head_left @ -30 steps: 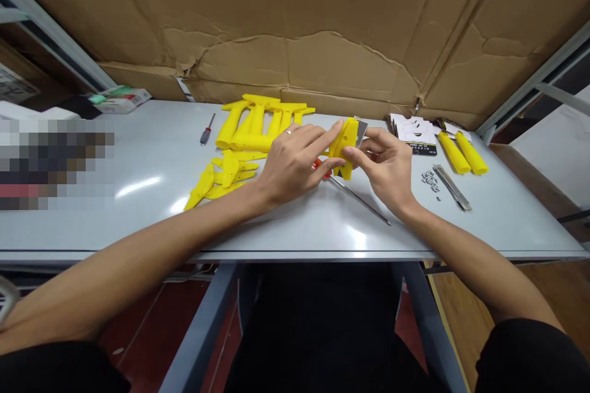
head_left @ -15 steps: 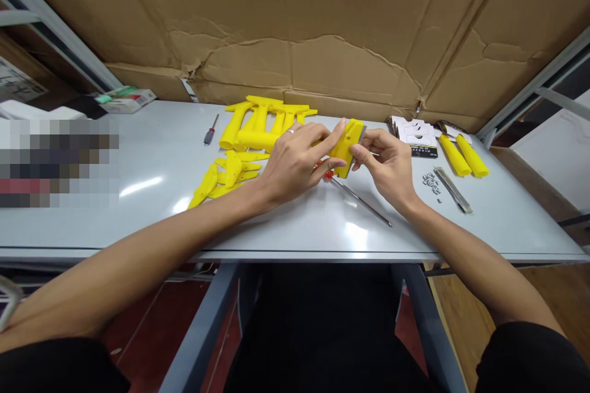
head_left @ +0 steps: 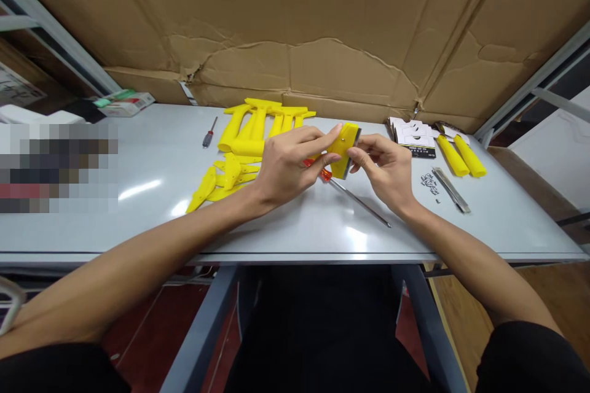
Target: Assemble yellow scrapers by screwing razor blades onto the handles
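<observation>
Holding scraper [head_left: 345,145] inside table edge [head_left: 322,256]

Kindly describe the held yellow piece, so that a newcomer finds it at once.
Above the pale table, find the left hand and the right hand. Between them is the yellow piece. Unlike the yellow parts on the table, it is held up, with a dark strip along one edge.

Yellow scraper [head_left: 343,148], grey blade [head_left: 358,136]

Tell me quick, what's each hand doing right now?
Left hand: closed, holding the yellow piece between thumb and fingers.
Right hand: closed, pinching the same piece near its dark edge.
</observation>
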### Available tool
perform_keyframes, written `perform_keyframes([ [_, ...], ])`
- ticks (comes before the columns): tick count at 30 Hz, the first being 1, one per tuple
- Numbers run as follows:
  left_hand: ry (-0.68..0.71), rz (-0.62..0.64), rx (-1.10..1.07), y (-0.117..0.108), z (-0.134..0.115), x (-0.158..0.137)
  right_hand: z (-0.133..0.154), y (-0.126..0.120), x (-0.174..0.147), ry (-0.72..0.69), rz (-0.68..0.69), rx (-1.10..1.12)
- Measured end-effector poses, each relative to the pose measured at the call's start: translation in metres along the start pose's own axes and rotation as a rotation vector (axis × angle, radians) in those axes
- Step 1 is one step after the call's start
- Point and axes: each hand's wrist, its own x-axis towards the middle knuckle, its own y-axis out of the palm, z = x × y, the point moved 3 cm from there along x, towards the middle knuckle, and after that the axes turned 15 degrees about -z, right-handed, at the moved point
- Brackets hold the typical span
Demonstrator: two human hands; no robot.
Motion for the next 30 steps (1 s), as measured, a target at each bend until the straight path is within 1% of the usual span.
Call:
perform_keyframes([
  [3, -0.076, -0.009, -0.064, -0.002, 0.000, 0.002, 0.001, -0.002, 0.001, -0.004, 0.045, 0.021],
  [6, -0.121, 0.010, -0.103, -0.001, 0.001, 0.002, 0.001, -0.003, 0.001, 0.011, 0.048, 0.029],
  [11, -0.107, -0.023, -0.141, -0.002, 0.000, 0.005, 0.006, -0.002, -0.001, -0.017, -0.026, -0.001],
  [19, -0.127, -0.010, -0.122, -0.005, -0.007, 0.007, 0.012, -0.001, -0.001, -0.041, -0.062, -0.009],
  [25, -0.222, 0.012, -0.200, -0.005, -0.006, 0.008, 0.011, -0.005, 0.001, -0.050, -0.019, -0.006],
  [30, -0.275, 0.026, -0.251, -0.004, -0.005, 0.008, 0.008, -0.004, 0.001, -0.007, -0.002, 0.007],
])
